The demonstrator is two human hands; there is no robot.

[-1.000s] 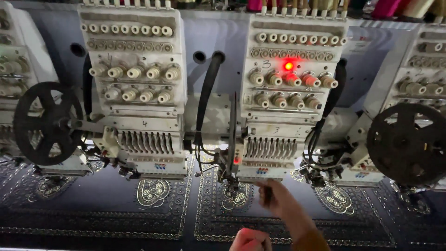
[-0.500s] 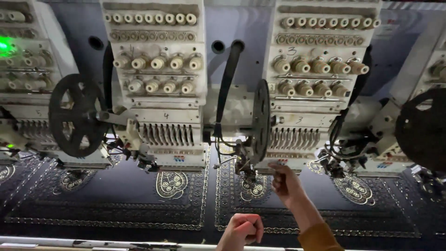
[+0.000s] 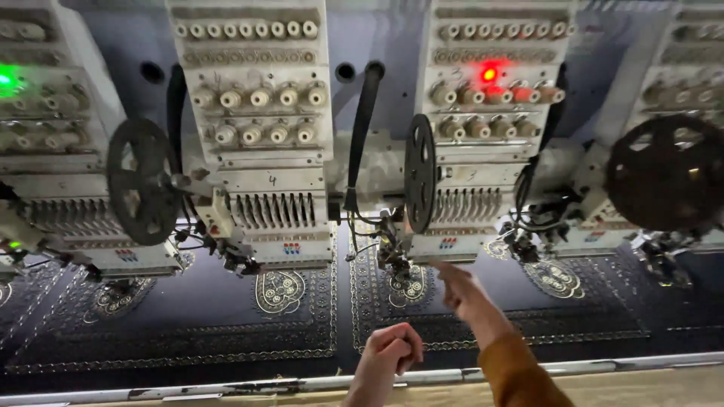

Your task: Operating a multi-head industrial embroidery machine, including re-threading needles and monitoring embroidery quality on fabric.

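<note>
My right hand stretches forward over the dark cloth, its fingertips just below the needle area of an embroidery head whose red lamp is lit. I see nothing in its fingers. An orange-brown sleeve covers that forearm. A gold embroidered motif lies under the needles, left of the fingertips. My left hand is curled in a loose fist lower down, near the metal front rail, touching nothing.
Several embroidery heads stand in a row, with the numbered head left of centre. Black spoked wheels stick out between them. A green lamp glows at far left. Black hoses and wires hang beside the needles.
The view has shifted right along the row of heads. The red lamp, unlit half a second ago, is lit again. My left fist has risen a little; my right hand stays by the needles.
</note>
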